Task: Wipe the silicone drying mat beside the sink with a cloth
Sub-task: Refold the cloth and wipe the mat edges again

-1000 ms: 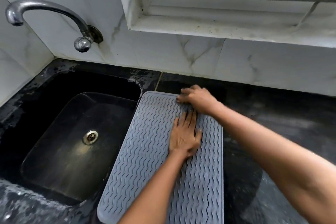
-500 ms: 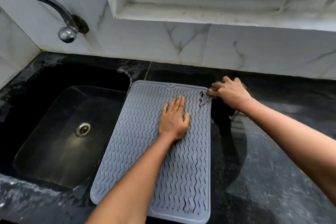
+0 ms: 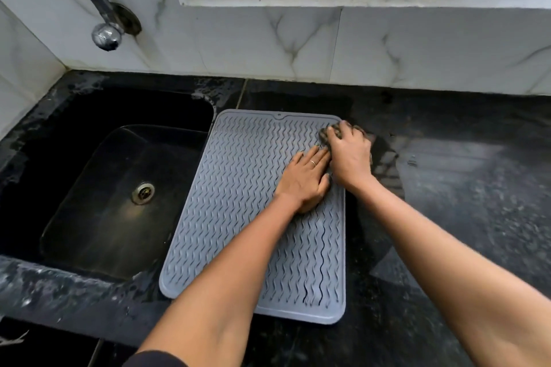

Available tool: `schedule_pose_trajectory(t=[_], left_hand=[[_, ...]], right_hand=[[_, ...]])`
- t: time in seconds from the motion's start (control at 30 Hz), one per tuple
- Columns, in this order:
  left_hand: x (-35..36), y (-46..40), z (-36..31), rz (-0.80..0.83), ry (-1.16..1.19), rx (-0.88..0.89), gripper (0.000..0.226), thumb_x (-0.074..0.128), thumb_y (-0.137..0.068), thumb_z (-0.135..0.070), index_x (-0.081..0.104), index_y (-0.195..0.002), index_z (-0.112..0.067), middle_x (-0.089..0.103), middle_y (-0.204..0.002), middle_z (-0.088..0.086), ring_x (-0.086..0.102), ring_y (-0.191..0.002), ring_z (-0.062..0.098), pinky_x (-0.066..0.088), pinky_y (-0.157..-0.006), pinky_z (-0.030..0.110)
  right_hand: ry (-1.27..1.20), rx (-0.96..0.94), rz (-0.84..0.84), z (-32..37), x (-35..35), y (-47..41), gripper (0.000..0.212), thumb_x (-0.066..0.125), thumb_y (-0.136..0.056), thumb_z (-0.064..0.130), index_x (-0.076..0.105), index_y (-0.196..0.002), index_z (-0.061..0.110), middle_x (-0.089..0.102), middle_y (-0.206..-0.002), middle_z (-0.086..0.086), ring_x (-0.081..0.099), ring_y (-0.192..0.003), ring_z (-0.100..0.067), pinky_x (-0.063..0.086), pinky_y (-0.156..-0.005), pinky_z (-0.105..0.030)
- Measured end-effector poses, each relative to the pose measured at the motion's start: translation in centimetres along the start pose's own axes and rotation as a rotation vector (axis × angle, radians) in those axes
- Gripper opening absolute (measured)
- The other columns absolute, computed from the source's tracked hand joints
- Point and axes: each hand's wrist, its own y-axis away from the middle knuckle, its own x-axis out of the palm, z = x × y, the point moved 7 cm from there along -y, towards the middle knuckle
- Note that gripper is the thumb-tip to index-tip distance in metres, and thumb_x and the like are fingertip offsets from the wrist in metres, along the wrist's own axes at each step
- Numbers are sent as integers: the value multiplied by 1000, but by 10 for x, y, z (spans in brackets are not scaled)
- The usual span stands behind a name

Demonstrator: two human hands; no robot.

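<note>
You are mid-wipe: your right hand has its grip clamped on the cloth at the mat's one o'clock corner, while your left hand lies flat, fingers spread, pinning the mat, which sits on the dark surface just right of the sink. Next, likely drag the cloth toward six o'clock, keeping the mat pinned.

We see the grey silicone drying mat lying flat on the black worktop, its long left edge along the sink's rim, wavy ridges running its length. The dark, crumpled cloth sits at the mat's far right corner, partly spilling onto the worktop, mostly hidden.
</note>
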Motion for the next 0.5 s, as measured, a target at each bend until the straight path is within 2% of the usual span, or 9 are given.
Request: schedule_pose_trajectory(t=[0.13, 0.3, 0.4, 0.5], left_hand=[[1, 2, -1, -3, 20, 5, 55, 28, -101, -32, 19, -152, -14, 15, -161, 2, 7, -149, 16, 4, -120, 35], [-3, 5, -2, 1, 47, 27, 58, 29, -100, -26, 8, -153, -21, 8, -162, -3, 5, -150, 15, 4, -121, 37], [-1, 6, -3, 52, 20, 18, 57, 25, -101, -29, 5, -154, -20, 5, -162, -2, 3, -150, 16, 3, -121, 38], [-10, 5, -6, 81, 3, 22, 53, 22, -103, -27, 9, -153, -17, 10, -162, 1, 8, -149, 21, 4, -122, 41]], right_hand=[[-89, 70, -12, 0, -3, 50, 44, 46, -89, 9, 43, -133, 12, 45, -137, -12, 45, -118, -36, 41, -94, -49], [-91, 32, 27, 6, -11, 116, 41, 46, -86, 2, 54, -123, 16, 50, -133, -2, 45, -114, -31, 41, -86, -43], [-56, 13, 118, 13, -20, 117, 26, 48, -87, 8, 63, -108, 11, 59, -118, -7, 52, -107, -34, 43, -83, -42], [-137, 120, 67, 7, -42, 65, 22, 55, -83, 17, 64, -100, 6, 65, -108, -18, 61, -102, -39, 49, -85, -43]])
